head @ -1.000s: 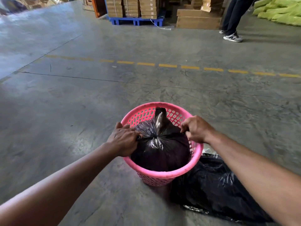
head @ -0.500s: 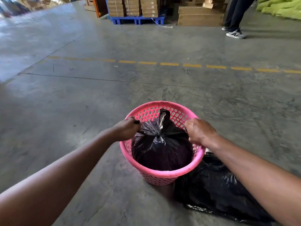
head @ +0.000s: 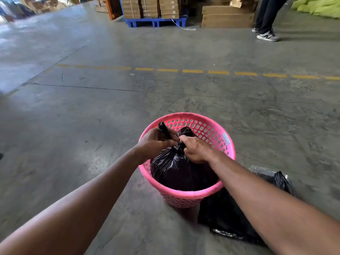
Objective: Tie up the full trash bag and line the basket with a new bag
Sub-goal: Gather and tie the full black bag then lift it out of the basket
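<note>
A pink perforated basket [head: 206, 126] stands on the concrete floor and holds a full black trash bag [head: 173, 170]. The bag's top is gathered into a twisted neck over the basket's middle. My left hand [head: 154, 142] is closed around one black tail of the bag, which sticks up above the fist. My right hand [head: 195, 150] grips the other gathered end right beside it, knuckles almost touching the left hand. A flat, empty black bag [head: 228, 218] lies on the floor to the right of the basket, partly hidden under my right forearm.
A dashed yellow line [head: 193, 71] crosses the floor beyond the basket. Stacked cardboard boxes on a blue pallet [head: 156, 22] stand at the back. A person's legs and sneakers [head: 266, 34] are at the far right, near green sacks [head: 320, 8].
Both hands have come in from the basket's sides to its middle, drawing the bag's two ends together over the top.
</note>
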`<action>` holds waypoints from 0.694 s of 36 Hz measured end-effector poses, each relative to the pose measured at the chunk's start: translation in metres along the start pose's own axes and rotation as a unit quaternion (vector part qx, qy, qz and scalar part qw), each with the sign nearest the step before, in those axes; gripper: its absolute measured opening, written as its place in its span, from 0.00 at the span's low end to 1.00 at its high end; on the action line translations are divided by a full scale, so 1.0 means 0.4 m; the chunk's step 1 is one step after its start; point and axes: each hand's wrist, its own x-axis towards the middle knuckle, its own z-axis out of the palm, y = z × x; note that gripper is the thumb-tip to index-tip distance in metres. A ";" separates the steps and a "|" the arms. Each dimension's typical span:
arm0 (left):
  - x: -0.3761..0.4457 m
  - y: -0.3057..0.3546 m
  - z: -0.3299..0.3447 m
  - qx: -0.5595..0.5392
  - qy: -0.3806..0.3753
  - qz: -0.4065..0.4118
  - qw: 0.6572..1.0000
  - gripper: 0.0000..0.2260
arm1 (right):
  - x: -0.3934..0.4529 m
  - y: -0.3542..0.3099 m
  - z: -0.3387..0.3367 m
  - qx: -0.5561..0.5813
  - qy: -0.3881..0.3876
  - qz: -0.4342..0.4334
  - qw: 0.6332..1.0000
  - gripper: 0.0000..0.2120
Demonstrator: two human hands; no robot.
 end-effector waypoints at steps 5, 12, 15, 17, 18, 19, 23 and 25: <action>0.022 -0.023 0.031 -0.008 0.048 -0.015 0.999 0.10 | 0.004 -0.008 0.050 -0.023 -0.021 0.039 0.999 0.15; 0.027 -0.074 0.054 0.116 0.055 -0.017 0.992 0.15 | 0.008 0.012 0.104 0.013 -0.069 0.072 0.995 0.13; 0.026 -0.060 0.056 -0.010 0.132 -0.031 0.991 0.18 | 0.012 0.031 0.080 0.146 0.021 0.090 0.985 0.07; 0.029 -0.049 0.057 -0.113 0.162 -0.052 0.979 0.17 | 0.001 0.051 0.051 0.253 0.124 0.108 0.953 0.09; 0.031 -0.045 0.056 -0.132 0.166 -0.061 0.975 0.17 | -0.010 0.060 0.036 0.315 0.173 0.124 0.925 0.10; 0.033 -0.043 0.055 -0.137 0.166 -0.067 0.974 0.16 | -0.023 0.068 0.017 0.389 0.212 0.133 0.887 0.10; 0.036 -0.039 0.069 -0.144 0.165 -0.059 0.974 0.15 | -0.072 0.072 -0.033 0.724 0.145 0.139 0.660 0.15; 0.038 -0.044 0.080 -0.171 0.171 -0.054 0.969 0.15 | -0.079 0.062 -0.031 0.783 0.113 0.139 0.596 0.21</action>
